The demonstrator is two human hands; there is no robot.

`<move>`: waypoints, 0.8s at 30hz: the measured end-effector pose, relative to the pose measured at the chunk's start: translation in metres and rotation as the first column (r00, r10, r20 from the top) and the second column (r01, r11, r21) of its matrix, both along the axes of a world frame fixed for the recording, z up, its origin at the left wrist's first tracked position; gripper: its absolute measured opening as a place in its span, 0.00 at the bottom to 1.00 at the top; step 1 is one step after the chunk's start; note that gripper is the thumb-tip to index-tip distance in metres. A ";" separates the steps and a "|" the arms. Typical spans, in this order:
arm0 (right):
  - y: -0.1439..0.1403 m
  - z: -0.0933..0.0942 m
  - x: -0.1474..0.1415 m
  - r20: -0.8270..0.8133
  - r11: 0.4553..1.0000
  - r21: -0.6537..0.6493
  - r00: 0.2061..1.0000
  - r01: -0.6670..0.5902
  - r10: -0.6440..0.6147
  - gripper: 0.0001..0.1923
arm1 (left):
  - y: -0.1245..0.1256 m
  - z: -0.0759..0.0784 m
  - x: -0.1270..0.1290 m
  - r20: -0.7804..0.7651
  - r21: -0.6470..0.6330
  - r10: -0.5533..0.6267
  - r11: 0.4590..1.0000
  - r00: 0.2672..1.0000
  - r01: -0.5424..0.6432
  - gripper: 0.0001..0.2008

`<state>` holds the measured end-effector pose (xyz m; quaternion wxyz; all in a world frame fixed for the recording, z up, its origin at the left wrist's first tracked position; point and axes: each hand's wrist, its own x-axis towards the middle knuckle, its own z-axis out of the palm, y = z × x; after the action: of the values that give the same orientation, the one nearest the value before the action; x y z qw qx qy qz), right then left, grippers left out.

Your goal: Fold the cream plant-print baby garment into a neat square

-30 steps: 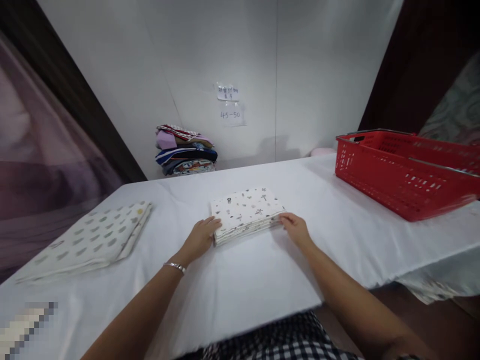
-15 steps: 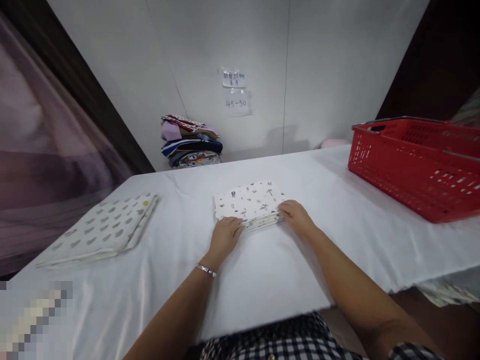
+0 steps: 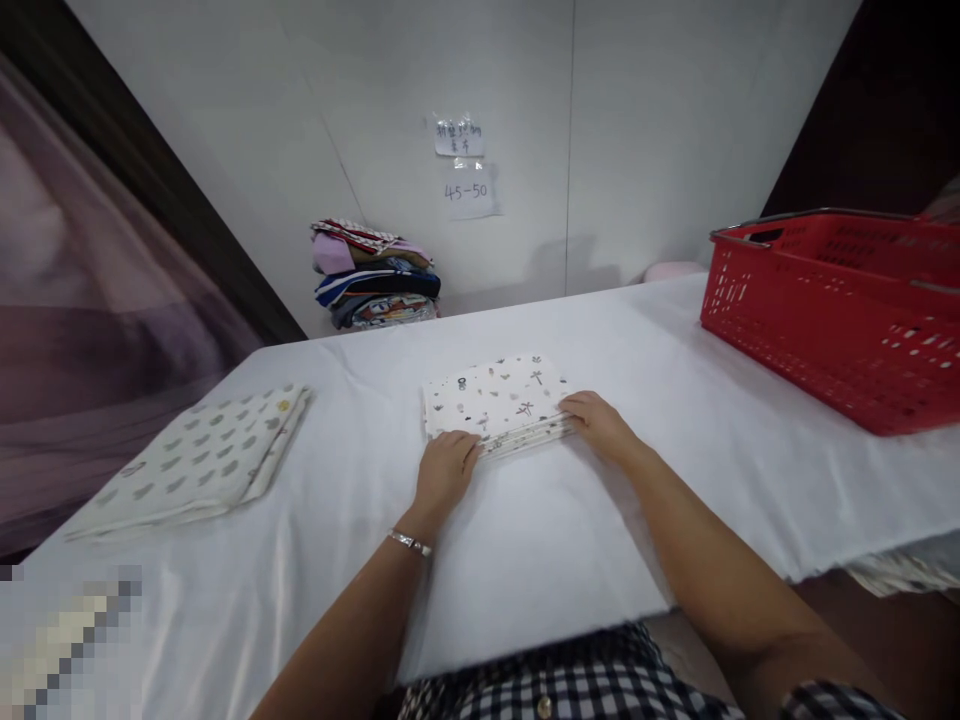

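Observation:
A white cloth (image 3: 499,395) printed with small plants and animals lies folded in several layers on the white-covered table (image 3: 540,560). My left hand (image 3: 448,465) grips its near left corner, the fingers on top and the thumb at the front edge. At the near right corner my right hand (image 3: 598,420) holds the same cloth, its fingertips on the upper layer. Both thumbs are partly hidden. Off to the left rests another folded cloth (image 3: 202,455), white with grey-green blotches, and neither hand touches it.
A red plastic basket (image 3: 817,340) with a metal handle stands on the right of the table. Behind the far edge, a pile of folded fabrics (image 3: 379,275) sits against the wall under two paper signs (image 3: 469,190). A purple curtain (image 3: 97,330) hangs at the left.
Both hands stay on the folded cloth's near corners, almost unmoved. The whole view has shifted slightly.

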<state>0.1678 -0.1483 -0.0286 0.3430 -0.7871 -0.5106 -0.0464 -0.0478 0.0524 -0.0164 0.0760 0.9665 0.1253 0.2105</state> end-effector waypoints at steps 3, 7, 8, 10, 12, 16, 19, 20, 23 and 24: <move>0.001 0.002 -0.001 0.040 0.999 -0.032 0.999 0.001 0.000 0.19 | 0.000 -0.001 0.001 -0.001 0.028 -0.003 1.000 1.000 0.003 0.13; 0.004 0.002 -0.003 0.075 0.999 -0.047 0.997 0.020 -0.016 0.17 | 0.000 -0.001 0.001 0.004 0.051 -0.009 0.999 1.000 0.009 0.13; 0.005 0.002 -0.003 0.084 0.999 -0.046 0.996 0.025 -0.022 0.17 | 0.000 -0.001 0.001 0.000 0.051 -0.007 0.999 1.000 0.007 0.13; 0.005 0.001 -0.003 0.102 0.999 -0.039 0.994 0.033 -0.029 0.17 | 0.000 0.000 0.001 -0.010 0.049 -0.001 0.999 1.000 0.002 0.13; 0.005 -0.001 -0.003 0.115 0.999 -0.033 0.993 0.031 -0.027 0.17 | -0.001 0.001 0.001 -0.018 0.047 0.003 0.999 1.000 -0.002 0.13; 0.006 -0.002 -0.004 0.138 0.999 -0.045 0.990 0.024 -0.018 0.18 | -0.002 0.004 0.002 -0.032 0.034 0.002 0.999 0.999 -0.001 0.11; 0.008 -0.002 -0.004 0.157 0.997 -0.070 0.987 0.035 -0.024 0.18 | -0.002 0.005 0.003 -0.045 0.038 0.006 0.999 0.999 -0.004 0.11; 0.008 -0.002 -0.004 0.160 0.996 -0.077 0.987 0.039 -0.026 0.18 | -0.002 0.005 0.003 -0.051 0.044 0.007 0.999 0.999 -0.005 0.11; 0.009 -0.002 -0.004 0.159 0.995 -0.085 0.987 0.047 -0.033 0.17 | -0.002 0.005 0.005 -0.069 0.069 0.008 0.998 0.998 -0.004 0.12; 0.009 -0.002 -0.004 0.156 0.995 -0.086 0.987 0.051 -0.037 0.16 | -0.002 0.004 0.005 -0.073 0.077 0.006 0.997 0.997 0.000 0.12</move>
<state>0.1639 -0.1388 -0.0304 0.2657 -0.8067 -0.5198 -0.0920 -0.0424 0.0506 -0.0123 0.0335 0.9756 0.1213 0.1799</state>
